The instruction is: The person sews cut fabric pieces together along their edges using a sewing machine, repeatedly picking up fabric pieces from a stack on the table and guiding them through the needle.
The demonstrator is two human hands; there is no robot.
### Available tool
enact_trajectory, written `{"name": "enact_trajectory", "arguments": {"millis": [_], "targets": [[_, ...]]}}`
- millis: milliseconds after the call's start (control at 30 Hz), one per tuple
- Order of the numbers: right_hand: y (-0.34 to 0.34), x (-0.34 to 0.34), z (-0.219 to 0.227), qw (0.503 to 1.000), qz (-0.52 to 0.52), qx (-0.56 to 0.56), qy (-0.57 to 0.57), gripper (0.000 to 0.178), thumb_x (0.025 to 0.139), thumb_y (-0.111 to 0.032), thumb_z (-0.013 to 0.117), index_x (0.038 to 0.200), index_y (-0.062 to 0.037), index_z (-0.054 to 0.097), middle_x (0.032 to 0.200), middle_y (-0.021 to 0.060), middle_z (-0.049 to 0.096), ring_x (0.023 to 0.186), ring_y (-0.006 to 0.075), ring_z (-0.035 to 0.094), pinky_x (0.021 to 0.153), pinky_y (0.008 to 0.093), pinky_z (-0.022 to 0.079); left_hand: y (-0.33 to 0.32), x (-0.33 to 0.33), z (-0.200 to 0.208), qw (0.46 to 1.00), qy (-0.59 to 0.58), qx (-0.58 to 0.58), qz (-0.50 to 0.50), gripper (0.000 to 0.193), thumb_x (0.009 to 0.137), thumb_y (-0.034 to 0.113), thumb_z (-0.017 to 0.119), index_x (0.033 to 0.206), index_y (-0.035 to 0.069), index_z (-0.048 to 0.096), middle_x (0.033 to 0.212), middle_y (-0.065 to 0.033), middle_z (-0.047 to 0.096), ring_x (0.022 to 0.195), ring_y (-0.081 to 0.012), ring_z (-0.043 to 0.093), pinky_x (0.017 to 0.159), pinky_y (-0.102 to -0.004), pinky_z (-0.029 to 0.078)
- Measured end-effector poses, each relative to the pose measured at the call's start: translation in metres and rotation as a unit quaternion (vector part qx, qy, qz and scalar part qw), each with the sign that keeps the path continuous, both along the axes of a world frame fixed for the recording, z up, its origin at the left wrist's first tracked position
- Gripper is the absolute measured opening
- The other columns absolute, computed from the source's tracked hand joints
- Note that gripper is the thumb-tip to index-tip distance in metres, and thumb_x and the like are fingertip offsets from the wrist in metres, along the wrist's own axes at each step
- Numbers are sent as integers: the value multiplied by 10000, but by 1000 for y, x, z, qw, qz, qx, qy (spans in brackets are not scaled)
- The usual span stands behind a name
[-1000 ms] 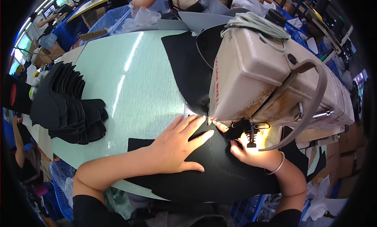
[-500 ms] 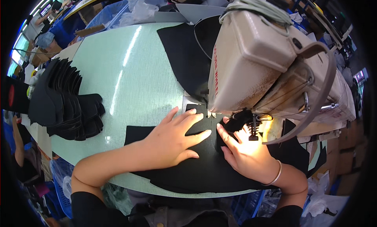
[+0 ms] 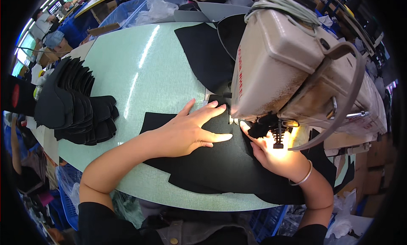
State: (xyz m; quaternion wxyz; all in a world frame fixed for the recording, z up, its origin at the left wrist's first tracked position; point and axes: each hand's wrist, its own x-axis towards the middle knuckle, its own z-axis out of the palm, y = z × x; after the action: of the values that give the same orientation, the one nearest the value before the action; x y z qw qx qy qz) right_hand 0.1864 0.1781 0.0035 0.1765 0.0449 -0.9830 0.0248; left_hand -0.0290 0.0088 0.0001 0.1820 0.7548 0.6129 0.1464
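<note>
A large flat piece of black sheet material [image 3: 203,168] lies on the pale green table and runs under the sewing machine [image 3: 271,62]. My left hand [image 3: 186,132] rests on it with fingers spread, the fingertips just left of the presser foot [image 3: 234,118]. On the right, beneath the lit machine head, my right hand [image 3: 280,154] lies on the material with index finger and thumb stretched out. Its other fingers are partly hidden by the machine and washed out by the lamp. More black material [image 3: 207,54] lies beyond the foot; I cannot tell if it joins the near piece.
A stack of cut black pieces [image 3: 72,105] stands at the left of the green table [image 3: 140,71]. Blue crates [image 3: 123,14] with clear plastic bags are behind it. Another blue crate [image 3: 68,194] sits below the near left edge. A person [image 3: 44,26] is at the far left.
The near black piece has slid away from me, toward and under the presser foot. Both hands have shifted slightly away, and the right fingers are closer under the machine head. The view has shifted a little.
</note>
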Motion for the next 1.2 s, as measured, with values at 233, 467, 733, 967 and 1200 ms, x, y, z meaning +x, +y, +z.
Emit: {"name": "enact_trajectory", "arguments": {"millis": [233, 467, 733, 967, 1200], "targets": [[-21, 1, 11, 992, -59, -39, -108, 469, 817, -178, 639, 1270, -89, 551, 1150, 151, 603, 1054, 297, 568, 900, 440, 405, -3, 20, 12, 997, 3, -44, 64, 612, 754, -102, 470, 1232, 259, 601, 1386, -161, 341, 1368, -360, 261, 1038, -696, 207], [1, -1, 2, 996, 16, -86, -8, 148, 759, -125, 663, 868, -63, 585, 734, 65, 590, 654, 255, 585, 584, 363, 457, 0, 0, 3, 999, 33, -22, 23, 660, 729, -134, 461, 1222, 278, 609, 1436, -118, 339, 1405, -280, 243, 1088, -670, 115], [-10, 1, 3, 996, -41, -63, -41, 274, 782, -172, 663, 1026, -76, 583, 839, 87, 605, 760, 279, 588, 706, 402, 461, -5, 22, 5, 998, -18, 1, 55, 406, 832, 86, 593, 1208, 237, 615, 1347, -167, 388, 1317, -413, 308, 1028, -681, 241], [10, 7, -15, 996, -23, -88, -26, 150, 745, -166, 712, 750, -60, 606, 721, 83, 585, 691, 298, 583, 622, 396, 477, 9, -13, 0, 999, -6, 25, -32, 361, 856, 154, 614, 1180, 310, 638, 1378, -122, 397, 1385, -304, 272, 1093, -634, 186], [20, 10, -13, 994, -31, -73, -69, 75, 802, -164, 649, 786, -92, 636, 795, 52, 636, 770, 245, 618, 717, 357, 503, 13, -18, 2, 999, 17, 23, -21, 491, 775, 3, 608, 1126, 342, 670, 1373, -60, 443, 1373, -265, 309, 1119, -578, 189]]}}
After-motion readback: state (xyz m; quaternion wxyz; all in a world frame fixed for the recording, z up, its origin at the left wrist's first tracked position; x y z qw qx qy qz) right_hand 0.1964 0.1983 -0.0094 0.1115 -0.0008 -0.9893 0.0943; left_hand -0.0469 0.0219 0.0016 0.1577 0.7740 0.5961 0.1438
